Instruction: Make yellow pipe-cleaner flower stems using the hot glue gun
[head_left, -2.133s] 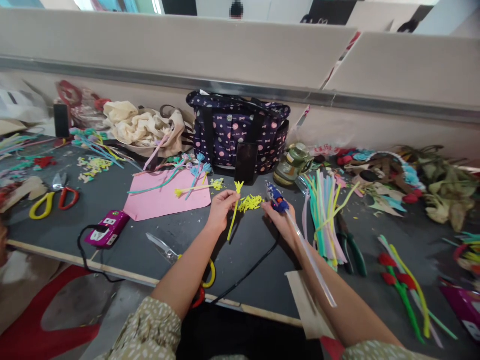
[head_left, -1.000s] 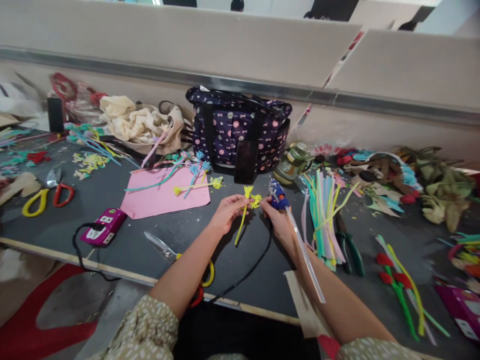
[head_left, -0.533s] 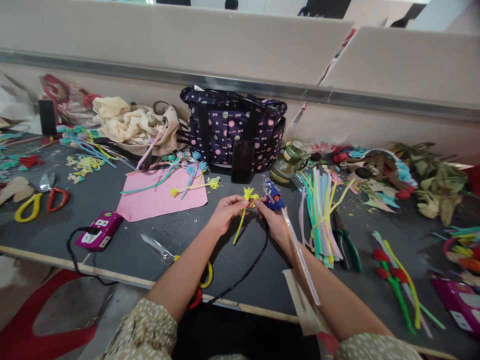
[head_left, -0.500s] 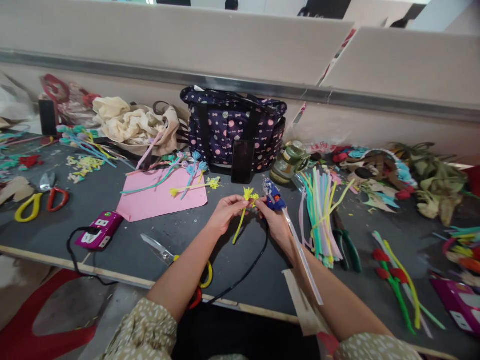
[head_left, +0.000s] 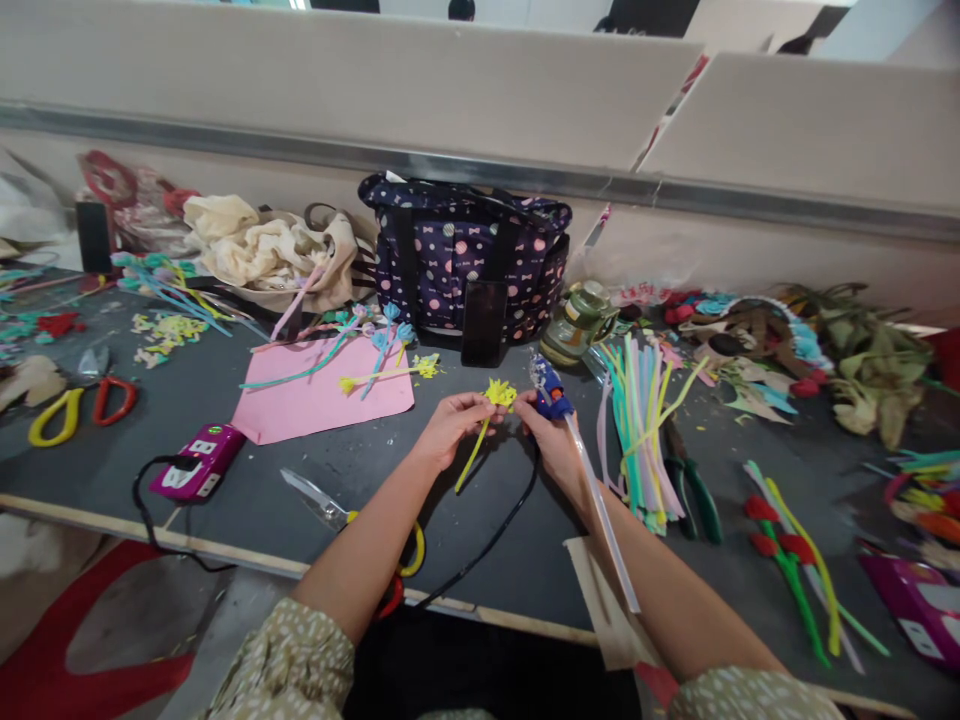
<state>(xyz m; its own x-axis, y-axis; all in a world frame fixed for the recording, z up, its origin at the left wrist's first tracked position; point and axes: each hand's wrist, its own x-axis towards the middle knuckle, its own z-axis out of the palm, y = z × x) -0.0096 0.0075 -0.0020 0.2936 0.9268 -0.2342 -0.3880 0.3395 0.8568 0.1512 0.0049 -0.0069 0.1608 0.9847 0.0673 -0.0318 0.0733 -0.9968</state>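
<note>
My left hand (head_left: 455,428) pinches a yellow pipe-cleaner flower (head_left: 499,393) just under its frilly head, and its stem slants down to the left. In my right hand (head_left: 546,432) is a blue glue gun (head_left: 549,388), nozzle up, with a long clear glue stick (head_left: 602,515) trailing back over the forearm. The right thumb and fingertip come close to the flower's right edge; whether they touch it I cannot tell. Beneath my left forearm lie scissors (head_left: 315,497) with yellow and red handles, partly hidden.
A pink sheet (head_left: 315,405) with pipe-cleaner flowers lies left. Behind stand a patterned bag (head_left: 457,255), a phone (head_left: 484,325) and a green bottle (head_left: 579,322). To the right are pipe cleaners (head_left: 643,430), pliers (head_left: 694,490) and red flowers (head_left: 763,510). A black cord (head_left: 495,540) crosses the table's front.
The yellow flower has turned so its frilly head faces up more fully and its stem tilts further left. The right fingertips have shifted slightly away from it.
</note>
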